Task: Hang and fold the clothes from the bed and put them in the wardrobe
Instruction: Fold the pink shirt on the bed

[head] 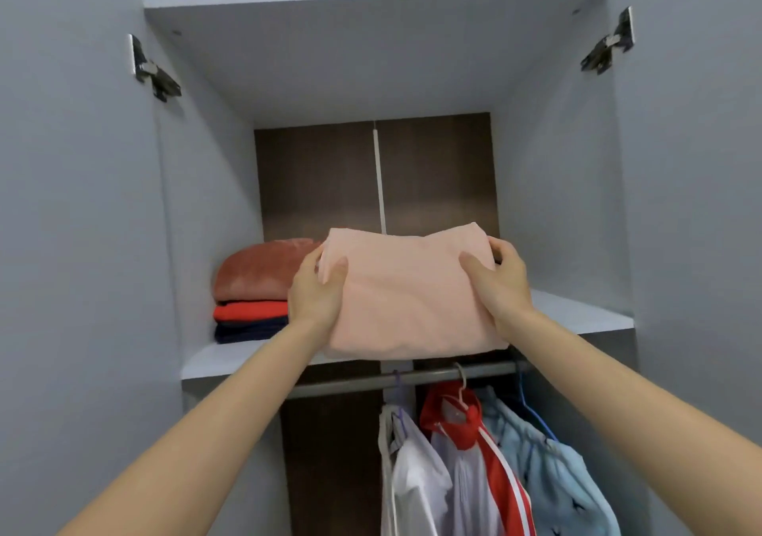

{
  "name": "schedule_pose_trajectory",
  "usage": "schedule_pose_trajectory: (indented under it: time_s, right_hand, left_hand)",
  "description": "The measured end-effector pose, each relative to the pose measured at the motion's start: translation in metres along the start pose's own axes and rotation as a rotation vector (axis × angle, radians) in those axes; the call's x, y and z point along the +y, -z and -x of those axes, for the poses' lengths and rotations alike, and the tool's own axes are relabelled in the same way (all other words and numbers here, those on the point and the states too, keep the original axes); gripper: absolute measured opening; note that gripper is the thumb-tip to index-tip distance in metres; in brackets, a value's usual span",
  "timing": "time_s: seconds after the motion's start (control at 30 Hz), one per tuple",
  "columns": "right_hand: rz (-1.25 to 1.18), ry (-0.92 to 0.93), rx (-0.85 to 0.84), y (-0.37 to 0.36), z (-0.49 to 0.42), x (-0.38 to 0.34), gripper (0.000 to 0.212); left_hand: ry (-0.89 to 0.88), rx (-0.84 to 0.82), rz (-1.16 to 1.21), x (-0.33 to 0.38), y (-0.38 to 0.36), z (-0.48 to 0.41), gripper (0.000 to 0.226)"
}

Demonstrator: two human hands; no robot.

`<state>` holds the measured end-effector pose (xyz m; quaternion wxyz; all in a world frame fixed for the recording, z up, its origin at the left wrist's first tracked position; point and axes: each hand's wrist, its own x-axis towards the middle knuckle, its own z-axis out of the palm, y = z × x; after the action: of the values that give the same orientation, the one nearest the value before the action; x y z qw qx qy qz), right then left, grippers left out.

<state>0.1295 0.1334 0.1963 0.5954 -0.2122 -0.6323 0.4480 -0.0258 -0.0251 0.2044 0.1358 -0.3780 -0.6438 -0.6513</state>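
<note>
Head view: folded pink garment [406,292], soft, light; left hand [315,290] and right hand [501,284] gripped opposite sides above shelf [585,312] front edge.

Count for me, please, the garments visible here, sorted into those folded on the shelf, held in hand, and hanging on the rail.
On the shelf, folded stack: 3
In left hand and right hand, pink folded garment: 1
On the rail, white garment, red jacket, light blue garment: 3
Total: 7

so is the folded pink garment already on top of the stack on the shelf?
No, the left hand and right hand grip the folded pink garment right of the stack, whose top rust fleece shows uncovered.
</note>
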Motion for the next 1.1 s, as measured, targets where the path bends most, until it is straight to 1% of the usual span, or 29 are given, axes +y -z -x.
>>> schedule_pose_trajectory:
  time_s: [0.07, 0.27, 0.43, 0.57, 0.63, 0.67, 0.73, 0.77, 0.8, 0.83, 0.9, 0.97, 1.0, 1.1]
  right_hand:
    - [0.004, 0.026, 0.017, -0.003, -0.036, 0.008, 0.040]
    - [0.028, 0.046, 0.011, -0.030, -0.159, 0.024, 0.041]
    - [0.112, 0.047, -0.057, -0.059, -0.257, 0.043, 0.043]
    - [0.188, 0.016, -0.099, -0.080, -0.308, 0.077, 0.041]
    - [0.239, -0.018, -0.138, -0.084, -0.320, 0.100, 0.042]
    - [0.286, -0.029, -0.173, -0.085, -0.323, 0.112, 0.044]
    - [0.446, -0.020, -0.266, -0.085, -0.327, 0.131, 0.051]
    - [0.545, 0.005, -0.298, -0.086, -0.329, 0.136, 0.054]
    - [0.641, 0.049, -0.306, -0.087, -0.331, 0.137, 0.054]
    - [0.717, 0.113, -0.296, -0.088, -0.331, 0.135, 0.052]
    - [0.783, 0.262, -0.293, -0.091, -0.327, 0.125, 0.046]
    - [0.778, 0.353, -0.389, -0.094, -0.320, 0.114, 0.039]
    - [0.787, 0.360, -0.467, -0.096, -0.316, 0.113, 0.040]
    - [0.941, 0.304, -0.688, -0.099, -0.304, 0.126, 0.055]
  left_hand:
    - [0.011, -0.024, 0.031, -0.006, -0.023, -0.030, 0.042]
    - [0.042, -0.012, 0.047, -0.023, -0.093, -0.131, 0.042]
    - [0.093, -0.066, -0.005, -0.049, -0.139, -0.211, 0.038]
    - [0.143, -0.126, -0.031, -0.082, -0.173, -0.248, 0.038]
    - [0.159, -0.156, -0.161, -0.101, -0.185, -0.257, 0.043]
    - [0.158, -0.188, -0.311, -0.109, -0.188, -0.260, 0.048]
    - [0.137, -0.259, -0.691, -0.115, -0.189, -0.263, 0.059]
    - [0.112, -0.268, -0.836, -0.114, -0.188, -0.264, 0.059]
    - [0.076, -0.260, -0.924, -0.111, -0.188, -0.266, 0.057]
    - [0.029, -0.245, -0.955, -0.108, -0.190, -0.267, 0.054]
    - [-0.076, -0.251, -0.900, -0.100, -0.196, -0.270, 0.049]
    - [-0.131, -0.312, -0.851, -0.094, -0.207, -0.268, 0.044]
    - [-0.135, -0.360, -0.861, -0.094, -0.214, -0.266, 0.043]
    - [-0.088, -0.563, -0.905, -0.105, -0.227, -0.258, 0.046]
